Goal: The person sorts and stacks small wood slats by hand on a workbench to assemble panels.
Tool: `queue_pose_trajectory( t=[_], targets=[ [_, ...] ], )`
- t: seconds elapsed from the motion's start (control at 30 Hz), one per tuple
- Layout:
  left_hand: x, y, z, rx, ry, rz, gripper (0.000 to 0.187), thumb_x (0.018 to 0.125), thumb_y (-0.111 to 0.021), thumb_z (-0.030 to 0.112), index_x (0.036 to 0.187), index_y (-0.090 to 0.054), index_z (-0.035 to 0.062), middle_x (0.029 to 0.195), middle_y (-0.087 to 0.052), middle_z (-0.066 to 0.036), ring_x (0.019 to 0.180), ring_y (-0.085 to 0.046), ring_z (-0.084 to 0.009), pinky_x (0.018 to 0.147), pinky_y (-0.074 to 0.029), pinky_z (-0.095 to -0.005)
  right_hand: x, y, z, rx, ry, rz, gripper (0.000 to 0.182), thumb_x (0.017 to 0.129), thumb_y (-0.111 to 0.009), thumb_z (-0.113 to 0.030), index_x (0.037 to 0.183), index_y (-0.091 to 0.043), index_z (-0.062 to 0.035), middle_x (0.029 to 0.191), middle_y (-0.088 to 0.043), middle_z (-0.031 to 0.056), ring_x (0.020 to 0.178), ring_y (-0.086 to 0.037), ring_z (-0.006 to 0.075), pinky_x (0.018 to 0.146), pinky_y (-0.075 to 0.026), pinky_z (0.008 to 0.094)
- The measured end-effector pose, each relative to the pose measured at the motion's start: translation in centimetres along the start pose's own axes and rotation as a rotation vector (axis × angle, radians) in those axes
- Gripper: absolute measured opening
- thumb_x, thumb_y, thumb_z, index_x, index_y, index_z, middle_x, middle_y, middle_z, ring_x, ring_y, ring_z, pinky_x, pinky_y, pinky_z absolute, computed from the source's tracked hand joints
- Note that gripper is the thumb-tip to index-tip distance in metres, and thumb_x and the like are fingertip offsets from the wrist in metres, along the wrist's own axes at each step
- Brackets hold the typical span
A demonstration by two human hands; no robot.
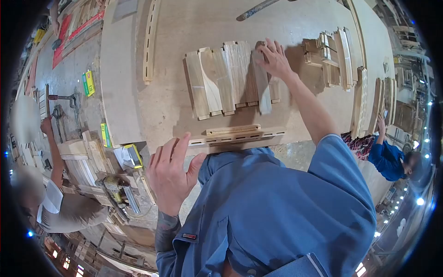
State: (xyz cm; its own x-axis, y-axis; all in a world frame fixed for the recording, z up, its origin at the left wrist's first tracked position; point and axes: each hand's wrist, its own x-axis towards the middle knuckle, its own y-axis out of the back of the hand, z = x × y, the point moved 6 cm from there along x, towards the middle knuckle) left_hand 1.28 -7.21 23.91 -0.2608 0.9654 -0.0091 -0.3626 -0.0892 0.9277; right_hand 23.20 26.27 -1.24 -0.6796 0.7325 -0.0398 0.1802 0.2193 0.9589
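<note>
A row of several short wooden slats [226, 81] lies side by side on the plywood worktable [184, 27]. My right hand [273, 57] rests on the right end of the row, fingers over a darker slat [261, 87] that sits slightly askew. My left hand [171, 173] hovers open near the table's front edge, fingers spread, holding nothing. Just beyond it lies a slotted wooden rail [237, 136] with a short strip on top.
Stacks of more slats [334, 57] stand at the table's right. A long slotted strip [150, 41] lies at the left. One person in a white shirt [60, 203] works at the left by a power tool [113, 187]; another in blue [387, 159] bends at the right.
</note>
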Motion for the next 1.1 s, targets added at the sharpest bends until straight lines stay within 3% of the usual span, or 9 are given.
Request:
queue_pose_trajectory(
  t=[0.1,0.2,0.3,0.33,0.4,0.5,0.67,0.93,1.1],
  targets=[
    [-0.3,-0.1,0.0,-0.029,0.013,-0.006,0.051,0.092,-0.063,0.051,0.119,-0.069,0.0087,0.103,-0.067,-0.009,0.090,-0.065,-0.0279,0.073,-0.050,-0.0401,-4.4,1.9,-3.0,-0.073,0.146,0.090,0.041,0.085,-0.074,-0.032,0.117,-0.059,-0.0119,0.141,-0.053,0.0186,0.136,-0.041,0.0470,0.113,-0.033,0.0549],
    [-0.6,-0.1,0.3,-0.045,-0.005,0.006,0.049,0.092,-0.063,0.049,0.119,-0.069,0.0081,0.104,-0.068,-0.010,0.091,-0.066,-0.0301,0.076,-0.051,-0.0402,-6.9,6.5,-2.7,0.675,-0.382,0.039,0.042,0.081,-0.081,-0.022,0.111,-0.059,-0.0017,0.107,-0.068,0.0121,0.100,-0.066,0.0201,0.087,-0.051,0.0312],
    [-1.0,0.5,0.2,-0.125,-0.062,0.068,0.041,0.094,-0.065,0.040,0.118,-0.069,0.0071,0.103,-0.069,-0.012,0.091,-0.066,-0.0327,0.077,-0.051,-0.0395,-12.6,8.4,-6.1,0.997,-0.269,-0.149,0.038,0.083,-0.080,-0.021,0.109,-0.063,0.0012,0.097,-0.068,0.0081,0.094,-0.064,0.0139,0.084,-0.052,0.0296],
    [-1.2,0.9,-0.1,-0.238,-0.045,0.083,0.037,0.094,-0.065,0.035,0.118,-0.069,0.0067,0.101,-0.069,-0.013,0.090,-0.066,-0.0337,0.077,-0.051,-0.0394,-14.3,8.4,-6.3,1.007,-0.253,-0.152,0.038,0.083,-0.080,-0.021,0.109,-0.063,0.0012,0.097,-0.068,0.0081,0.094,-0.064,0.0139,0.084,-0.052,0.0296],
    [-1.4,1.7,-0.2,-0.371,-0.051,0.162,0.028,0.096,-0.063,0.024,0.116,-0.068,0.0050,0.096,-0.068,-0.015,0.088,-0.066,-0.0335,0.077,-0.051,-0.0375,-18.1,6.6,-5.6,0.311,-0.430,-0.453,0.031,0.086,-0.077,-0.016,0.108,-0.068,0.0029,0.095,-0.072,0.0073,0.092,-0.066,0.0136,0.083,-0.054,0.0305],
    [-1.4,2.9,0.2,-0.614,-0.011,0.244,0.029,0.100,-0.060,0.027,0.114,-0.069,0.0036,0.093,-0.068,-0.014,0.083,-0.065,-0.0283,0.076,-0.050,-0.0348,-17.9,10.5,-13.1,0.822,-0.321,-0.008,0.022,0.089,-0.072,-0.010,0.107,-0.070,0.0038,0.098,-0.074,0.0106,0.093,-0.068,0.0159,0.083,-0.055,0.0307],
    [-0.6,0.8,-1.0,-0.790,0.066,0.287,0.044,0.104,-0.049,0.039,0.117,-0.069,0.0028,0.102,-0.068,-0.011,0.089,-0.062,-0.0206,0.080,-0.049,-0.0322,-16.2,3.8,-25.9,1.244,0.082,-0.157,0.023,0.091,-0.071,-0.007,0.112,-0.069,0.0025,0.103,-0.073,0.0095,0.092,-0.067,0.0150,0.084,-0.055,0.0311],
    [-0.6,0.2,-1.5,-0.737,0.089,0.288,0.055,0.105,-0.044,0.049,0.122,-0.068,0.0024,0.114,-0.071,-0.011,0.096,-0.062,-0.0182,0.085,-0.050,-0.0315,-16.1,2.9,-29.3,0.992,0.135,-0.193,0.024,0.092,-0.070,-0.014,0.114,-0.070,-0.0040,0.089,-0.074,0.0121,0.080,-0.069,0.0152,0.074,-0.055,0.0320],
    [-0.9,0.5,-0.6,-0.676,0.070,0.230,0.053,0.104,-0.047,0.048,0.120,-0.068,0.0018,0.110,-0.071,-0.014,0.095,-0.065,-0.0219,0.084,-0.050,-0.0337,-17.7,3.5,-30.3,0.714,0.174,-0.220,0.029,0.083,-0.068,-0.001,0.112,-0.070,-0.0084,0.089,-0.070,0.0158,0.069,-0.067,0.0292,0.067,-0.054,0.0394]
  ],
)
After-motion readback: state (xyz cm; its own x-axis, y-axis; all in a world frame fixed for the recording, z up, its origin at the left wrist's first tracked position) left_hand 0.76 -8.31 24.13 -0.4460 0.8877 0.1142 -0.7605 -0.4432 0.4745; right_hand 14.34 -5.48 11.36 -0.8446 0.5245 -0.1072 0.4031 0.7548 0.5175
